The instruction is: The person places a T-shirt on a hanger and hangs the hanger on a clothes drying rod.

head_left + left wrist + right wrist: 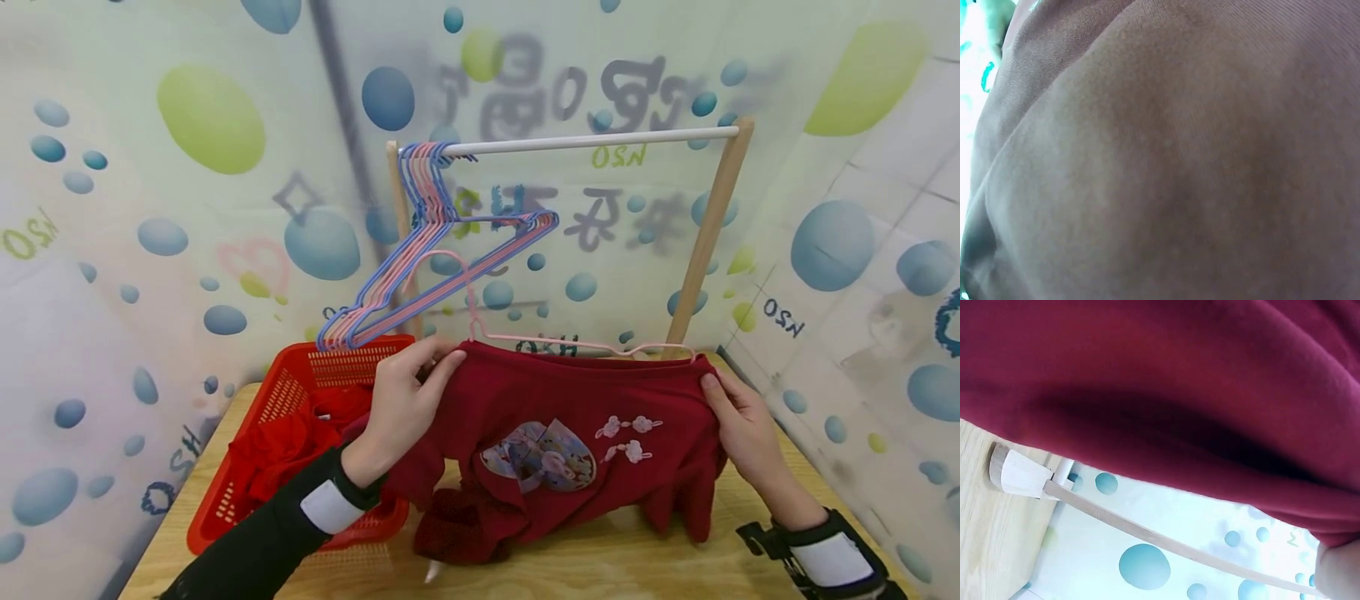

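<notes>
A dark red top with a printed picture and pale flower-shaped knots hangs spread between both hands above the table. My left hand pinches its upper left corner between thumb and fingers. At the upper right corner, my right hand grips the cloth with the thumb in front. A pink hanger shows along the top edge, its hook leaning left; its lower part is hidden by the cloth. Close-up fabric fills most of the left wrist view. The right wrist view shows the top's draped cloth.
Behind stands a clothes rack with a white rail and wooden posts. Several blue and pink hangers hang at its left end. A red basket holding bright red clothing sits left on the wooden table.
</notes>
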`<state>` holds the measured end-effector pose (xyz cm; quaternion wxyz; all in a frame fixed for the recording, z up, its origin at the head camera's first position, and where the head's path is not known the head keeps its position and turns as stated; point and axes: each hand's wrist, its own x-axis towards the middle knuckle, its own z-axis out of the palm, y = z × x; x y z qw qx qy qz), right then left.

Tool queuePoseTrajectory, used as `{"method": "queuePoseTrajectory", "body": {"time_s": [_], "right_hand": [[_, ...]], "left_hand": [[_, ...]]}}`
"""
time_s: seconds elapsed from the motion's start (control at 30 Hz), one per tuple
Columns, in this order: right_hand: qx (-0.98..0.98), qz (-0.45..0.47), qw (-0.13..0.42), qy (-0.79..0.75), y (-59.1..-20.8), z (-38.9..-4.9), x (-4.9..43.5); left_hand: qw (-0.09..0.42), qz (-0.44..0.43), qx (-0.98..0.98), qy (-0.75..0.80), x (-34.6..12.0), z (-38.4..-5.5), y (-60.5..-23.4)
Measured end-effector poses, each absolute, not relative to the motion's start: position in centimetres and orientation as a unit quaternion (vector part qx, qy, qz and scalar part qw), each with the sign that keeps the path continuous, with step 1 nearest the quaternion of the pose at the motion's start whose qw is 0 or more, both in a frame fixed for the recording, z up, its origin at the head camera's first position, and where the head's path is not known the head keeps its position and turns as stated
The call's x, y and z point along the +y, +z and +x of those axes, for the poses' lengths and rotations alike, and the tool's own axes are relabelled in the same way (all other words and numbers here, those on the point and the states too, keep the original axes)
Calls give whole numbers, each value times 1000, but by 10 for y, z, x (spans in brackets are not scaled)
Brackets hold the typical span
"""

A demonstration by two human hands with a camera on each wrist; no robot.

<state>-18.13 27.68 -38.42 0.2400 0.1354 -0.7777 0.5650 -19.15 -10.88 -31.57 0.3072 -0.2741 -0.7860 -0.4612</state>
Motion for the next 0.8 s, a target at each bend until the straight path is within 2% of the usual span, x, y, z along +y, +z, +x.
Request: {"method": "queuePoseTrajectory", "body": {"time_s": [0.33, 0.6, 0.8], "right_hand": [[-725, 154, 249, 624, -372, -173, 283], [-794, 162, 270, 520, -362, -166, 291], [-790, 201, 265, 516, -360, -167, 292]], "left_hand": [[288, -308, -781, -460, -101, -186, -316], [276, -321, -783, -456, -90, -185, -324], [263, -329, -777, -468, -84, -185, -329]]}}
